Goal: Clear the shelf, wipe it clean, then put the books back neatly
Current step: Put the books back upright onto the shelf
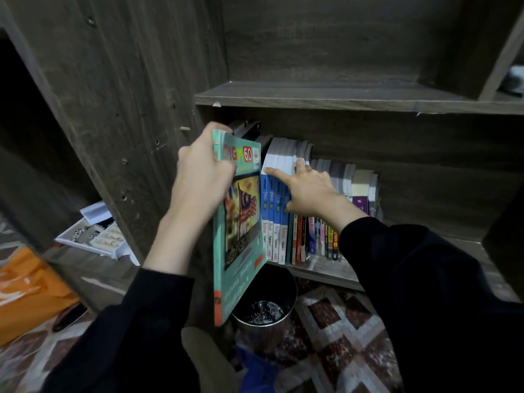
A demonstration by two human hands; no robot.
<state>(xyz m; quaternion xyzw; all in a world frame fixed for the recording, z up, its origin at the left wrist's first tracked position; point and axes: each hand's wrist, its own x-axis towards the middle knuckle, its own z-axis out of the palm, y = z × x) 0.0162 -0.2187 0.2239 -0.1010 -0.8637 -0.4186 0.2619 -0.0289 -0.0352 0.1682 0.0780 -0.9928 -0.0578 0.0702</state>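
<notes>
Shelf [326,269]: board's left end hidden behind teal book [241,222]. Book row [300,236]: spines outward along board's left half, leftmost volumes masked. Teal book: at board's left front corner, long axis near vertical, cover facing right, title partly under fingers. Left hand [204,180] clasps its top end. Right hand [309,188]: fingers extended, resting on row's tops.
</notes>
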